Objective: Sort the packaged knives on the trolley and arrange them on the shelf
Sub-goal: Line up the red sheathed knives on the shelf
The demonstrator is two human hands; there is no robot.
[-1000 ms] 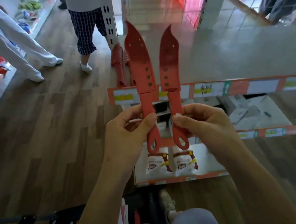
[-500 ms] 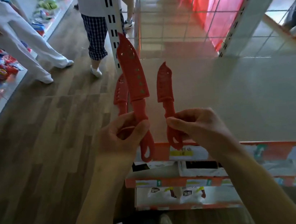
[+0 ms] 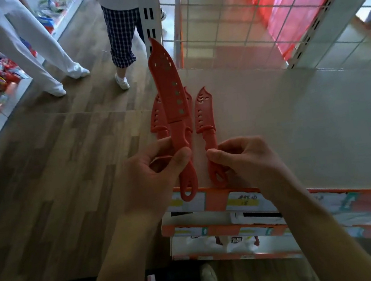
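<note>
L hand [image 3: 158, 172] pinches the big knife [image 3: 169, 90] by its handle, thumb in front, fingers curled behind. Its red slotted sheath is on; long axis near upright in view, tip up and away from the person, leaning a bit left, ring end of the handle down over the price rail [image 3: 242, 200]. A red loop also shows inside the L palm; can't tell which knife it belongs to. R hand [image 3: 246, 160] pinches the small knife [image 3: 204, 109] at mid-handle btwn thumb and curled fingers. Same sheath style, axis roughly parallel to the big one, tip away, ring end at the front lip of the shelf top [image 3: 295, 125]. It sits low over the shelf; touching or not, can't tell. Two more sheathed knives [image 3: 156, 118] show just behind the big one at the shelf's left end, tips away, partly hidden. Vs 1 s ago: both held knives were fanned in a V w/ handles out in front of the price rail; now they're closer to parallel and over the shelf top. Vs 0.5 s ago: small knife looks lower, nearer the surface; both pinches unchanged. Bkgd: two bystanders, white trousers [image 3: 34, 54] and checked trousers [image 3: 122, 37], on the wood floor [image 3: 54, 169]; wire grid panel [image 3: 234, 16] behind the shelf; packaged goods on the lower shelves [image 3: 240, 241].
</note>
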